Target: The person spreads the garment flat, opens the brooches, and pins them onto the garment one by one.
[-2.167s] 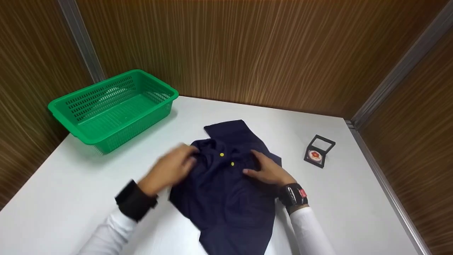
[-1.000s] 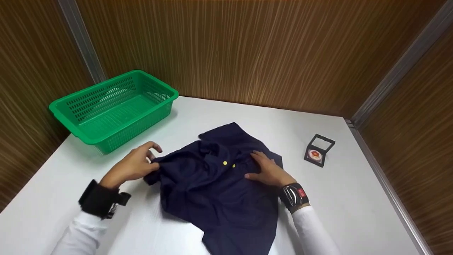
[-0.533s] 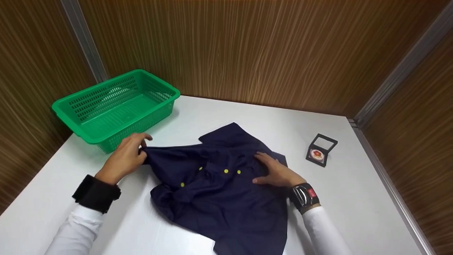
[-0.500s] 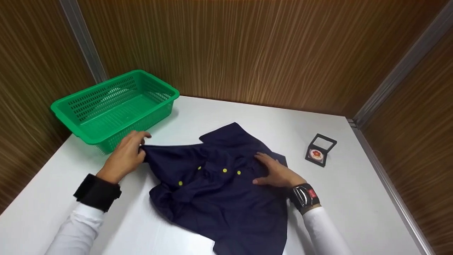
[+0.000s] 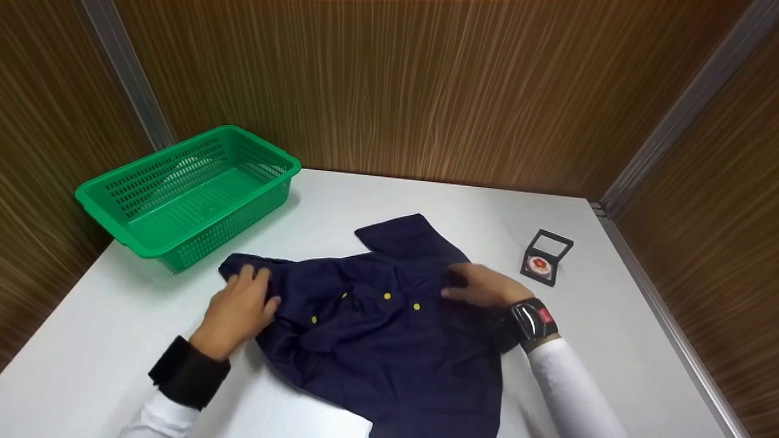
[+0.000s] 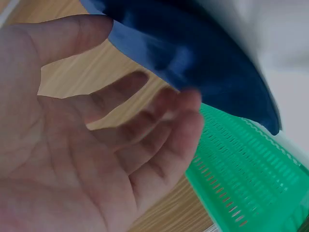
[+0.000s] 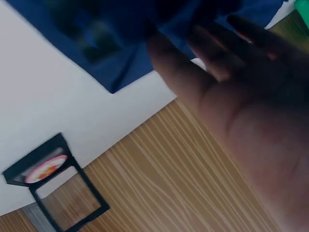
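A navy blue shirt (image 5: 414, 365) with several yellow buttons lies rumpled on the white table (image 5: 535, 377), one sleeve (image 5: 398, 234) spread toward the back and the other toward the left. My left hand (image 5: 238, 310) is over the left sleeve, its fingers apart. In the left wrist view the palm faces the camera, fingers loosely bent, with the thumb tip right at the shirt's edge (image 6: 212, 72). On the shirt's right side rests my right hand (image 5: 484, 286), thumb spread from the fingers. Its fingertips overlap the dark cloth in the blurred right wrist view.
A green perforated plastic basket (image 5: 182, 243) stands at the back left. Toward the right, a small black hinged case (image 5: 539, 272) with a red and white round piece in it sits propped open. Wood-grain panels (image 5: 389, 91) wall in the table.
The left hand has pulled the shirt's left part outward to the left, showing more buttons, then let go and moved slightly nearer. The right hand has shifted a little right along the cloth.
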